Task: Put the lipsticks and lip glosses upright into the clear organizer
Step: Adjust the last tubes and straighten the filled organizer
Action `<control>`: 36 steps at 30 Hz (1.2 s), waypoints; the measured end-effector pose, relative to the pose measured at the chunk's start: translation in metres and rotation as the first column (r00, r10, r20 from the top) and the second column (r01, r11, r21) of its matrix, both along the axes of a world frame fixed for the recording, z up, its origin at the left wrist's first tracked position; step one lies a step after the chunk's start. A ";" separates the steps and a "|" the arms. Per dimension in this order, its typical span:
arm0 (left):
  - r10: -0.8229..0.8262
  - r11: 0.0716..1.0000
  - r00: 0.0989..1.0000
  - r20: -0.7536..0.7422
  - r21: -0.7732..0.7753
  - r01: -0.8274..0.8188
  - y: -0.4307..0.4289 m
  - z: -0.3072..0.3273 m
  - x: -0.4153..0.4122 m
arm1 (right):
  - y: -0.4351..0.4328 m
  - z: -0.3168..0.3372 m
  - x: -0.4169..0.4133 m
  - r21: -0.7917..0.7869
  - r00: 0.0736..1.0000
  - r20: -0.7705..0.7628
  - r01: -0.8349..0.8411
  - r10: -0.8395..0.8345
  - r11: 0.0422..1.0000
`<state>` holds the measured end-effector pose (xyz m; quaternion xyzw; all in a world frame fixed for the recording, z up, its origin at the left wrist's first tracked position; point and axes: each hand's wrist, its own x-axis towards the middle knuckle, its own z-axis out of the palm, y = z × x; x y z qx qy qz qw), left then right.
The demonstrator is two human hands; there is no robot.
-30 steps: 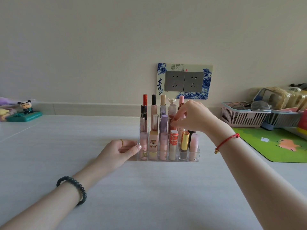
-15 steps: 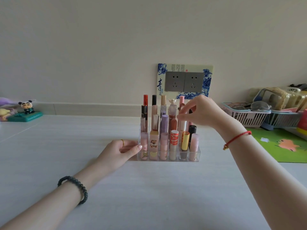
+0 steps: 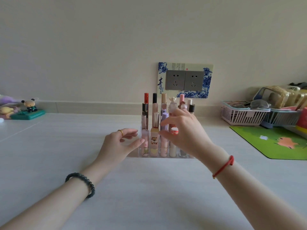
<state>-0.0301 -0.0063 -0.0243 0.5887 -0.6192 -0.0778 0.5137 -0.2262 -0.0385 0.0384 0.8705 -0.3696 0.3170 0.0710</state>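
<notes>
— Where did we have the clear organizer (image 3: 166, 155)?
— It stood on the pale surface (image 3: 149, 188), towards the far edge and just below the wall socket (image 3: 185, 80). Its compartments were filled with lipsticks and lip glosses (image 3: 154, 140), all upright, the shorter ones in the front row and the tall ones behind.

— And our left hand (image 3: 119, 143)?
— We held it at the organizer's left end. Its fingers (image 3: 131, 131) were loosely spread and gripping nothing, with the thumb tip at the front left corner of the case. Whether it actually pressed the plastic, we could not tell.

— What about our right hand (image 3: 184, 133)?
— It was in front of the right half of the rows and hid several tubes. Its fingers were curved and parted, reaching left across the front tubes. A red and white cap (image 3: 174, 130) showed in the gap beside the palm. We could not tell if the hand had hold of any tube.

— Anything else on the surface?
— A pink basket (image 3: 242, 115) and a green mat (image 3: 272, 141) lay by the right edge, and a small figurine (image 3: 29, 105) sat at the far left corner.
</notes>
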 end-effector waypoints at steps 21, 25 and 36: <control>-0.063 0.997 0.995 0.074 -0.030 0.065 -0.001 0.003 -0.015 | -0.001 -0.012 0.018 -0.048 0.987 -0.133 0.087 -0.093 0.995; -0.051 0.998 0.994 0.096 -0.022 0.053 -0.003 0.003 -0.011 | 0.000 -0.014 0.018 -0.060 0.992 -0.091 0.080 -0.085 0.995; -0.055 0.998 0.992 0.112 -0.032 0.059 -0.001 0.003 -0.009 | -0.002 -0.019 0.019 -0.074 0.996 -0.029 0.077 -0.079 0.994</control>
